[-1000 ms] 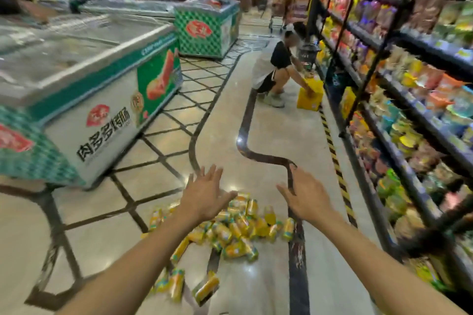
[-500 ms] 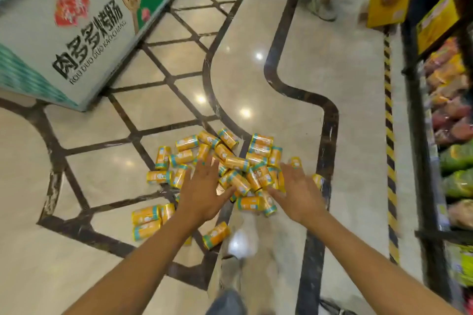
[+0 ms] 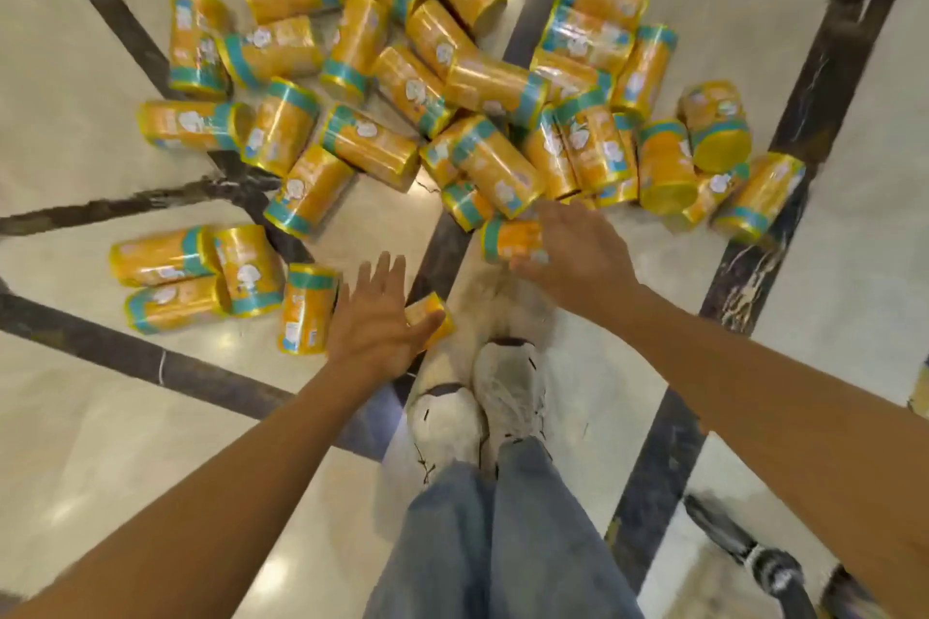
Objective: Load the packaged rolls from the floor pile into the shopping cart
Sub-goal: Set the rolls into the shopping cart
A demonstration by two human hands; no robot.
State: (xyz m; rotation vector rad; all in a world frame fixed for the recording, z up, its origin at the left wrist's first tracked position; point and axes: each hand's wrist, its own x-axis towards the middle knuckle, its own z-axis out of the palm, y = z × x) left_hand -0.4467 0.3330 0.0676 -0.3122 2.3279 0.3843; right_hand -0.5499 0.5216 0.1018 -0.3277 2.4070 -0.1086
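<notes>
Several yellow packaged rolls (image 3: pixel 482 80) with teal bands lie in a loose pile on the floor, filling the upper half of the view. My left hand (image 3: pixel 372 317) hangs flat with fingers spread just above the floor, its thumb touching a small roll (image 3: pixel 433 313) beside it. My right hand (image 3: pixel 578 251) is blurred and curls over the end of another roll (image 3: pixel 510 240) at the near edge of the pile. No cart basket is in view.
My white shoes (image 3: pixel 477 397) and jeans legs stand right behind the pile. Three rolls (image 3: pixel 196 276) lie apart at the left. A dark wheel on a bar (image 3: pixel 769 568) shows at the bottom right. The glossy floor has black inlay strips (image 3: pixel 784 166).
The view has tipped down from the aisle to straight over the pile. Both hands have dropped to the nearest rolls, and the right hand has closed over one.
</notes>
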